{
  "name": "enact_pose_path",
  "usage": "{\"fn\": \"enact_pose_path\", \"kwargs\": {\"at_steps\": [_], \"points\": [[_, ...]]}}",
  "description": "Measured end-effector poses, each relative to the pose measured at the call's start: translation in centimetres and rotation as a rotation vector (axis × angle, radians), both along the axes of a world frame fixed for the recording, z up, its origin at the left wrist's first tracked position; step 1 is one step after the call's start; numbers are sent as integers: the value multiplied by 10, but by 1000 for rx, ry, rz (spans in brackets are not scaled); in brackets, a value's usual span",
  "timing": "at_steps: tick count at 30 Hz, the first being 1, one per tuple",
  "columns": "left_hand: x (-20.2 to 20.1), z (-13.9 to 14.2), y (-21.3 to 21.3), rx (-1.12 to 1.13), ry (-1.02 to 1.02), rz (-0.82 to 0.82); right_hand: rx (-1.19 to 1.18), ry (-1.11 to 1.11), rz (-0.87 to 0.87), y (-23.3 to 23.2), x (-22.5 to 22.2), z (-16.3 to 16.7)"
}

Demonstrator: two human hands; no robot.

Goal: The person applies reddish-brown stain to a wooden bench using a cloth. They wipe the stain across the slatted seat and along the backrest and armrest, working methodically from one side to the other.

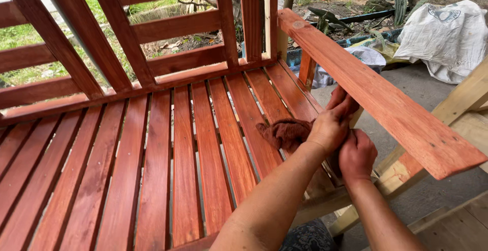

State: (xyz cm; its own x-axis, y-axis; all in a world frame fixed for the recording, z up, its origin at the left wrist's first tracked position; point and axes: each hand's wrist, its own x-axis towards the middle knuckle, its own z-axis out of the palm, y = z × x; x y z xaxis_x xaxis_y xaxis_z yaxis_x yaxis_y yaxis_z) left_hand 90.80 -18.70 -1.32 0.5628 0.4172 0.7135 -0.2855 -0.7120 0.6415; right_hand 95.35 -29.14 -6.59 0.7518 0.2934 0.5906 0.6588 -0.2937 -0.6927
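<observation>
Seat slats and armrest (376, 98) of the bench (152, 180) look stained red-brown; pale frame below remains. Left hand (330, 126) fingers clutch the rag (284, 131); right hand (357, 154) fingers curl on it too.

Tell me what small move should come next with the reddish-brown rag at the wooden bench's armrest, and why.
Probably draw the reddish-brown rag along under the stained wooden armrest: the left hand holds it there beside the right hand, and the pale bare wood frame below looks unstained next to the red seat slats.
</observation>
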Motion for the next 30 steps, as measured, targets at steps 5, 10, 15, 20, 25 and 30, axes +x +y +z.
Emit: {"fn": "enact_pose_path", "kwargs": {"at_steps": [5,10,15,20,25,30], "points": [[33,-29,7,-241,629,144,21,-15,-60,5,9,-12],[80,-31,17,-528,310,130,52,19,-21,6,-2,-1],[54,-29,-20,-685,-333,-522,51,96,-63,1,-8,7],[25,-14,-48,-358,204,-50,260,184,61,-6,-7,-3],[81,10,-11,-167,250,238,329,354,55,-3,-3,-6],[82,-3,3,-87,75,173,206,260,-9,1,0,-5]]}}
